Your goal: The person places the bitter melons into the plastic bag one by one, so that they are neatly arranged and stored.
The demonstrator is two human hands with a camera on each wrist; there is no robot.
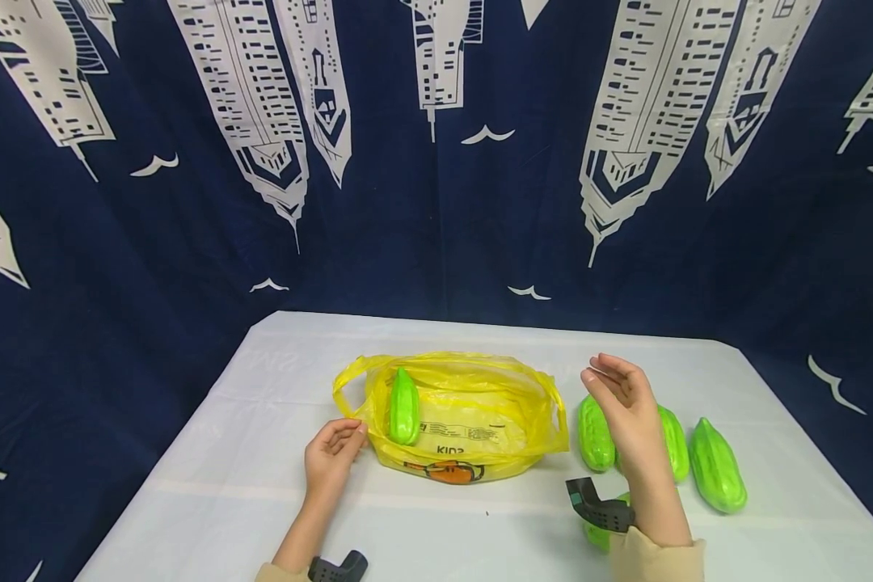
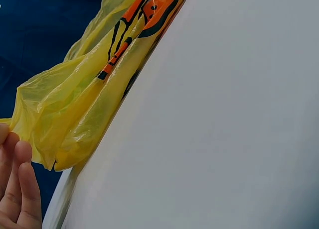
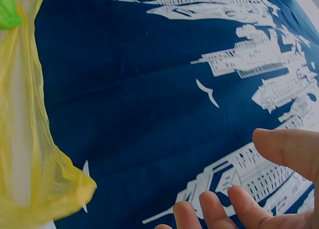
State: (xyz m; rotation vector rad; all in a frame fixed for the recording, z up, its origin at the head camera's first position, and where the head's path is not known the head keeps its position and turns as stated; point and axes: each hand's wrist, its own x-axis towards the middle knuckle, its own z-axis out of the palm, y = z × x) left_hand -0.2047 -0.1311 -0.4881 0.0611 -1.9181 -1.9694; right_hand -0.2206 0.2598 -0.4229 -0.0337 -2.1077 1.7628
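A yellow plastic bag (image 1: pixel 473 404) lies with its mouth open on the table, an orange print on its front. In it, near the left end, is a glossy green ridged pointed vegetable (image 1: pixel 405 408). My left hand (image 1: pixel 335 453) pinches the bag's left edge between thumb and fingers, as the left wrist view also shows. My right hand (image 1: pixel 629 404) is raised to the right of the bag, apart from it, fingers loosely bent and holding nothing. Below and beside it are several similar green vegetables (image 1: pixel 718 469), some partly hidden by my hand and forearm.
The white table (image 1: pixel 262 501) ends at a back edge just behind the bag. Beyond it hangs a dark blue cloth (image 1: pixel 436 218) with white building prints. One green vegetable (image 1: pixel 596 535) lies nearer the front, under my right wrist.
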